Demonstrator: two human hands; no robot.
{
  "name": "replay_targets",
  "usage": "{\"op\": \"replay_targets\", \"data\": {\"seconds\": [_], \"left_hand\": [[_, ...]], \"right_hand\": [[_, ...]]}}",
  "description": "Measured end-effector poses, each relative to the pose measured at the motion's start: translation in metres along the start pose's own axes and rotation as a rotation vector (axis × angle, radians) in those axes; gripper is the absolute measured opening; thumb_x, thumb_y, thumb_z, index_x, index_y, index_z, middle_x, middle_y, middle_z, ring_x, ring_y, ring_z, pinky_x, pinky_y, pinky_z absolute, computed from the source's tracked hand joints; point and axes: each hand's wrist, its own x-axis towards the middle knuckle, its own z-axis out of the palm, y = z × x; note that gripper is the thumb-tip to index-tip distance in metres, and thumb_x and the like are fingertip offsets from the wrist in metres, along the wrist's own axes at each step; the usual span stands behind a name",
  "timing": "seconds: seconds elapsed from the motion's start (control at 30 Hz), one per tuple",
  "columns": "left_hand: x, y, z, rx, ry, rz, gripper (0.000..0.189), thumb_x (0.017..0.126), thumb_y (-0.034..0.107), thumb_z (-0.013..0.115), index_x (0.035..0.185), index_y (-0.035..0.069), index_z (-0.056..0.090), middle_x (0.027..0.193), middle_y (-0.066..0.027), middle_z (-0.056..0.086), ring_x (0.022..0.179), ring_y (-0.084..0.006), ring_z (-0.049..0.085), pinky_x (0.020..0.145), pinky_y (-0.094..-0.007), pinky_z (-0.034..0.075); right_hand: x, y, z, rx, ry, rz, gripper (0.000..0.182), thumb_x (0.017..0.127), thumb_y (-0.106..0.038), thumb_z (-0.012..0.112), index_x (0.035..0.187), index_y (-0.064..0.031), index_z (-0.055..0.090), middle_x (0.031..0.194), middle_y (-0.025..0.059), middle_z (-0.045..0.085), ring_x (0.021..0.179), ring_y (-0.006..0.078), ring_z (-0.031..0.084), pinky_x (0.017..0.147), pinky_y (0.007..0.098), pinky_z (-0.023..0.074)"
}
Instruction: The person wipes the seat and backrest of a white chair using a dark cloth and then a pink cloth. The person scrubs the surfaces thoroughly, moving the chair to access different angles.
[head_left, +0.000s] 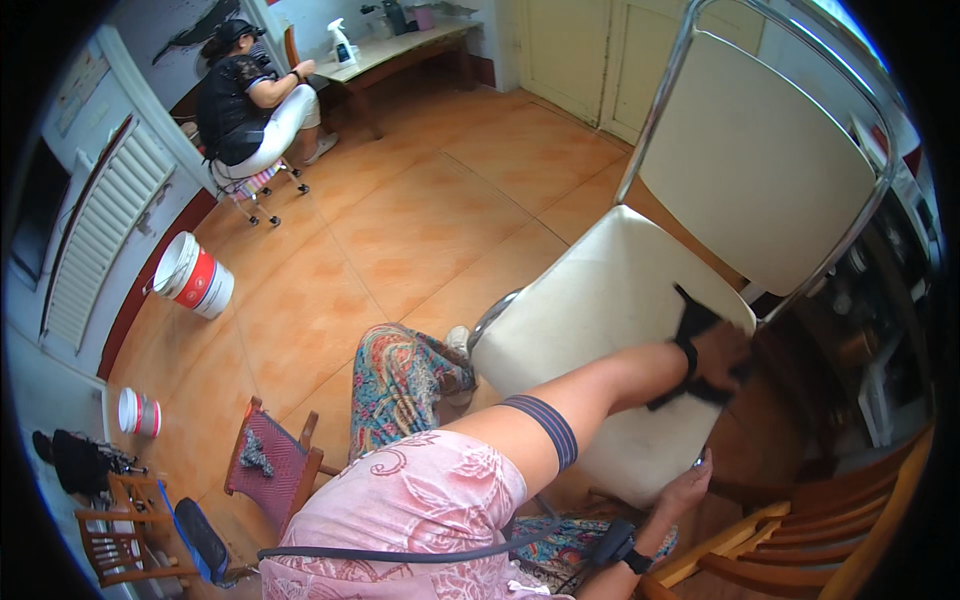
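Note:
A metal-framed chair with a cream padded seat (592, 292) and backrest (757, 150) stands in front of me. My left hand (724, 360) is pressed over a black cloth (694, 319) near the right side of the seat; hand and cloth are blurred. Part of the cloth sticks out on both sides of the hand. Lower down, my right hand (688, 480) grips the near edge of the chair, its fingers at a small shiny metal part. My left arm reaches across the seat, hiding some of it.
A wooden slatted chair (817, 532) is close by my right hand. Left of me are a low folding stool (274, 461), a large bucket (195, 277) and a small bucket (139, 412). Another person (240, 97) sits on a wheeled stool by a table (405, 49).

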Motion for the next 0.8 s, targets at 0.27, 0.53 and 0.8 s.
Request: {"op": "replay_targets", "data": {"seconds": [0.27,0.53,0.8], "left_hand": [[-0.093,0.079,-0.03,-0.234,-0.235,0.361,0.071,0.068,0.053,0.056,0.12,0.006,0.047,0.13,-0.0231,0.034,0.123,-0.0375,0.029,0.1,-0.0502,0.017],[-0.222,0.011,-0.183,0.044,-0.169,-0.167,0.066,0.071,0.045,0.057,0.122,0.004,0.044,0.129,-0.0219,0.036,0.121,-0.0353,0.032,0.1,-0.043,0.024],[-0.201,0.087,-0.129,0.06,-0.086,-0.31,0.068,0.064,0.037,0.065,0.118,0.0,0.046,0.127,-0.0221,0.038,0.121,-0.0369,0.033,0.1,-0.0466,0.024]], "right_hand": [[0.013,0.019,-0.012,0.197,0.064,0.161,0.044,0.094,-0.027,0.028,0.118,0.0065,0.044,0.118,0.0206,0.049,0.105,0.0275,0.049,0.092,0.0327,0.0361],[0.01,0.02,-0.004,0.105,0.069,0.13,0.041,0.094,-0.021,0.029,0.121,0.0069,0.041,0.12,0.0225,0.047,0.108,0.0287,0.047,0.094,0.0331,0.034],[0.014,0.018,-0.005,0.07,0.039,0.125,0.038,0.092,-0.018,0.03,0.113,0.0076,0.048,0.112,0.0216,0.053,0.102,0.0302,0.051,0.09,0.0343,0.0377]]}}
